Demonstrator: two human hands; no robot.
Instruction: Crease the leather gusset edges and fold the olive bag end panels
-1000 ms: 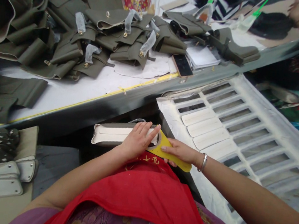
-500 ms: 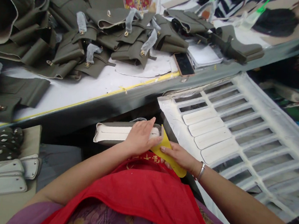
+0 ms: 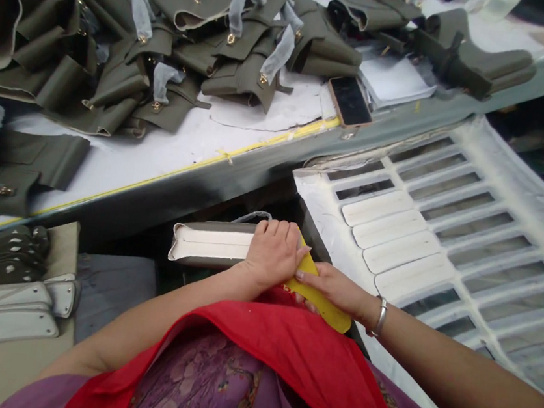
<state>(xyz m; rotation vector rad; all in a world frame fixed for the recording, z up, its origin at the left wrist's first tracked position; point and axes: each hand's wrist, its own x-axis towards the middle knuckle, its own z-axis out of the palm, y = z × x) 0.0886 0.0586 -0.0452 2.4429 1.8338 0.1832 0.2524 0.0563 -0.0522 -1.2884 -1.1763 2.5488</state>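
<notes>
An olive-green bag body [image 3: 230, 264] lies sideways before my apron, its long whitish panel facing up. Over the right end of it my left hand [image 3: 273, 253] is closed, knuckles bent and fingertips curled down at the far side. My right hand [image 3: 338, 293] pinches a thin yellow plastic sheet [image 3: 331, 312] with the thumb on top. The sheet's upper end meets the bag's right end, beside my left thumb. What lies beneath my left palm is hidden.
Olive bags [image 3: 253, 64] with plastic-wrapped clasps cover the white table [image 3: 178, 164], beside a phone [image 3: 350, 101] and papers [image 3: 396, 82]. At right stands a slotted white rack [image 3: 455, 231] with several pale strips [image 3: 387, 227]. Pale straps [image 3: 3, 324] lie at left.
My left hand has gone from flat, outstretched fingers to a bent grip over the bag's right end. The yellow sheet has shifted slightly right and down with my right hand. The view has moved a little.
</notes>
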